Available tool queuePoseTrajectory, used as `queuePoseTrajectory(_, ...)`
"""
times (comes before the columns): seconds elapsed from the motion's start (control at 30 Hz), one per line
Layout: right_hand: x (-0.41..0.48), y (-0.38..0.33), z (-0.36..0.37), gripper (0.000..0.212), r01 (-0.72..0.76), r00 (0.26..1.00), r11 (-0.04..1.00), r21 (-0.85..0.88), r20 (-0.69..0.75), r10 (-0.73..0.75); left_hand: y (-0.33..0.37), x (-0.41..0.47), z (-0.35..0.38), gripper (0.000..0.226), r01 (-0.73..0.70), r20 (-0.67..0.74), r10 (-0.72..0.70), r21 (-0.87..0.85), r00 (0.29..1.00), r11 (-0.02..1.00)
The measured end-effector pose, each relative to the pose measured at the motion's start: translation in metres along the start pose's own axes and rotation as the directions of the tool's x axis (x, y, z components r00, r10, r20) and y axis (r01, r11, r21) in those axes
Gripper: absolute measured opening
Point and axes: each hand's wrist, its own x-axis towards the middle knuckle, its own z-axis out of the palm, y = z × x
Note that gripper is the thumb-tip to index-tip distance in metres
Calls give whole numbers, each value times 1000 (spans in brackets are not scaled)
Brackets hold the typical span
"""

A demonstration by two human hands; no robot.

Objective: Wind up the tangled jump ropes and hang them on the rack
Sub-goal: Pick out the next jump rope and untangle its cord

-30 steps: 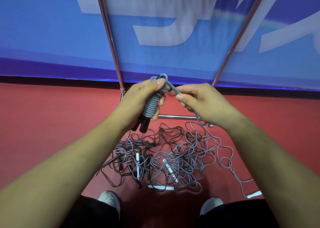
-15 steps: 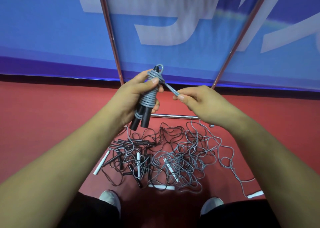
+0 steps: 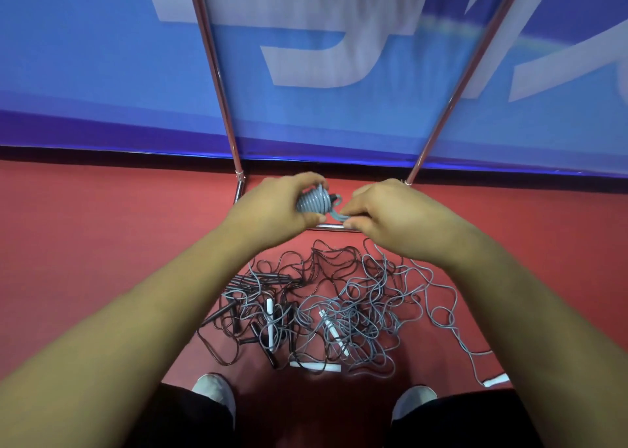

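The person stands on a red floor (image 3: 102,230) with both arms held out. The left hand (image 3: 272,206) is curled tight round a grey jump rope (image 3: 314,202) that is wound into a fat coil. The right hand (image 3: 384,216) is just beside it and pinches the loose end (image 3: 334,215) of that same rope. The coil is up in the air, in front of the low bar (image 3: 350,230) of the shiny metal rack (image 3: 217,73). Down on the floor, between the rack and the person's white shoes (image 3: 214,390), lies a big messy pile (image 3: 360,298) of grey and black ropes, all mixed up. Some white handles (image 3: 270,325) poke out of it. Behind the rack hangs a blue banner (image 3: 85,56) with big pale letters.
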Motion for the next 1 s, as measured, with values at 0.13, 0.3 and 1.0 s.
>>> queuePoseTrajectory(0.13, -1, -5, 0, 19, 69, 997, 998, -1, 21, -69, 7, -2, 6, 56, -79, 120, 49, 261, 992, 962)
queuePoseTrajectory(0.3, -8, 4, -8, 17, 2, 991, 982, 187, -130, 23, 2, 0, -3, 34, 249, 256, -90, -705, 963, 664)
queuePoseTrajectory(1.0, -7, -5, -11, 37, -37, 998, 975, 217, -32, 45, 9, 1, -22, 10, 344, 273, -243, -878, 931, 332)
